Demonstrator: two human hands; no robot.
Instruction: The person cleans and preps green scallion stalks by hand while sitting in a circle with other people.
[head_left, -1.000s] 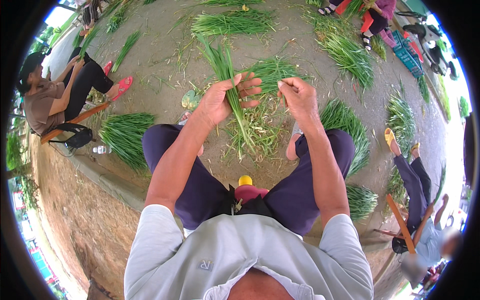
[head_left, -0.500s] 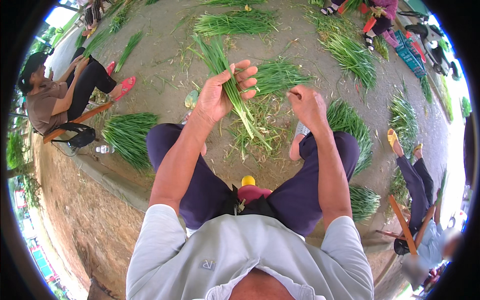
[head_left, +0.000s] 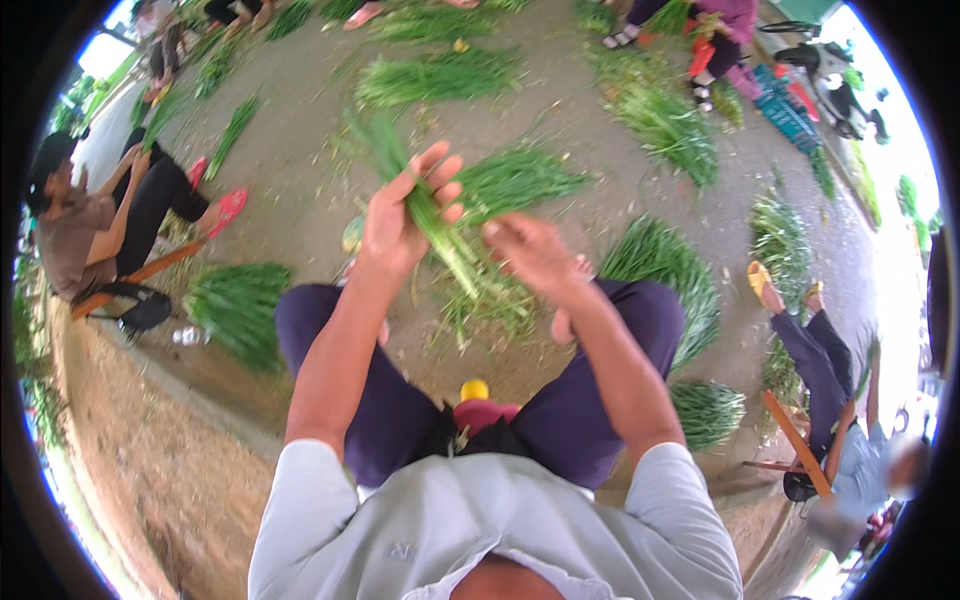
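Observation:
A bunch of long green chives (head_left: 453, 252) lies slantwise across my left hand (head_left: 402, 212). That hand is closed around the stalks, its fingers curled up along their right side, with the leafy tops pointing up and away and the pale root ends pointing down toward me. My right hand (head_left: 535, 255) is just right of the pale ends, its fingers turned toward them. Motion smears those fingertips, so whether they pinch a stalk is unclear. Under both hands, between my feet, is a heap of trimmed leaves and scraps (head_left: 485, 308).
Piles of chives lie ahead (head_left: 525, 180), at my right knee (head_left: 665, 280) and to the left (head_left: 240, 312). A seated person (head_left: 90, 225) works at left; another (head_left: 855, 465) sits at right. A teal crate (head_left: 785, 110) stands far right, and a plastic bottle (head_left: 190, 336) lies at left.
My right hand has moved left, from above my right knee to beside the root ends. My left hand still holds the chives, and the whole view has shifted slightly.

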